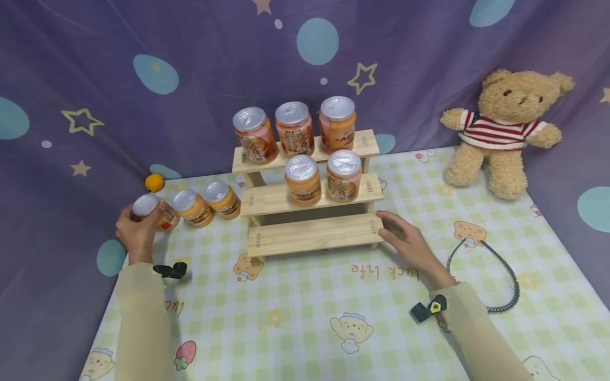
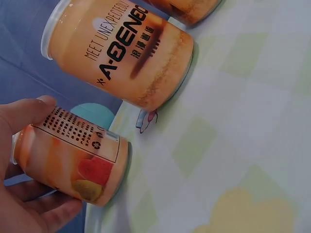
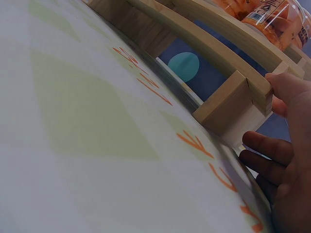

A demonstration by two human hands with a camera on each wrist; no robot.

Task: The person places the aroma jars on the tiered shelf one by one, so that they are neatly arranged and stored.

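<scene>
At the far left of the table, my left hand grips an orange jar with a silver lid. In the left wrist view the thumb and fingers lie round this jar, which leans beside a second jar. Two more jars, one in the middle and one on the right, stand in line with it. My right hand touches the right end of the lowest step of a wooden shelf. Its thumb is at the board's end, the other fingers loosely bent beside it.
Three jars stand on the top step, two on the middle step. A teddy bear sits at the back right. A dark coiled cord lies near the right forearm. A small yellow-orange object is at the back left.
</scene>
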